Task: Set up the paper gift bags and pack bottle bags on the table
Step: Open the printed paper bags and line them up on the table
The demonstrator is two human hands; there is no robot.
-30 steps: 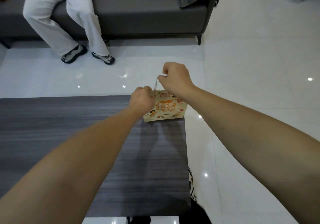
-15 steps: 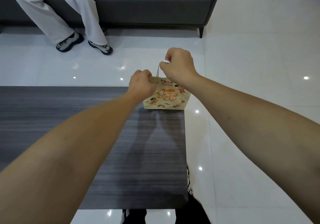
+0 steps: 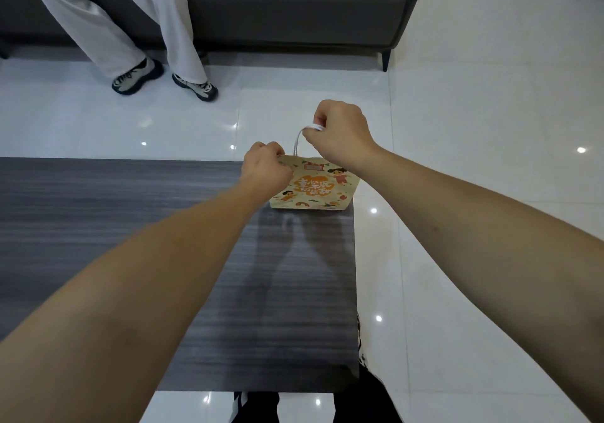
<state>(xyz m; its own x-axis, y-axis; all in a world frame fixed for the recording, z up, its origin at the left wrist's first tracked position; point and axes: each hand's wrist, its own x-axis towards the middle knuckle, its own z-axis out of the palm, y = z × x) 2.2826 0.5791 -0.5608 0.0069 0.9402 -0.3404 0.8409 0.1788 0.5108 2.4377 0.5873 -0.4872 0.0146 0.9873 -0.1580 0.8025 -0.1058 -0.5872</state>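
A seated person's legs and grey sofa lie beyond the dark bench. Left hand, fingers curled, pinches the top left edge of the paper gift bag, which stands upright at the bench's far right corner. Right hand grips the white handle above it.

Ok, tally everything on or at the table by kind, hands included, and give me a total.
Paper gift bags: 1, the printed paper gift bag standing at the far right corner of the dark table.
White handles: 1 in view, the handle.
Hands: 2, the left hand gripping the bag's rim, the right hand pinching the handle.
Bottle bags: 0 visible.
Total: 4.
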